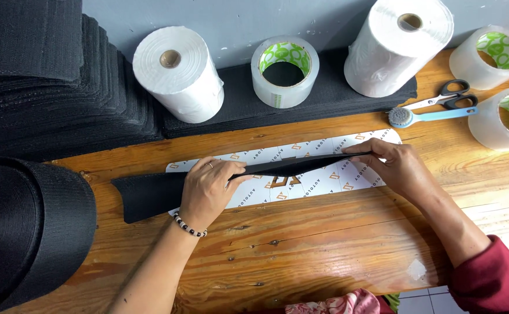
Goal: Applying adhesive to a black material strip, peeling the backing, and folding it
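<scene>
Black and felt-like, the long curved strip (149, 195) lay across the middle of the frame on the wooden table (324, 244), resting over a white printed card template (318, 180) of much the same arc. Its left end sat flat on the wood, while its right half was lifted off the card and showed only a thin edge. By the way it bent without creasing, it looked light, soft and floppy, not slippery and not fragile; it would likely sag if held at one point, so a hold at two spots along its length, on the edges, seemed the sound way to take it.

The left hand (208, 189), a beaded bracelet (188, 227) at its wrist, was partly closed at centre frame, thumb and fingers pinching the strip where it began to rise. The right hand (397, 166), right of centre, pinched the strip's far tip between thumb and fingertips, the other fingers loosely curled.

Along the top of the frame stood two white paper rolls (178, 72), and a clear tape roll (284, 71) between them, on a dark mat. More tape rolls (502, 87) sat at the upper right, with scissors (449, 97) and a blue-handled brush (423, 115) just beside them. Stacked black material (45, 87) filled the upper left, and a big black roll (27, 227) the lower left.
</scene>
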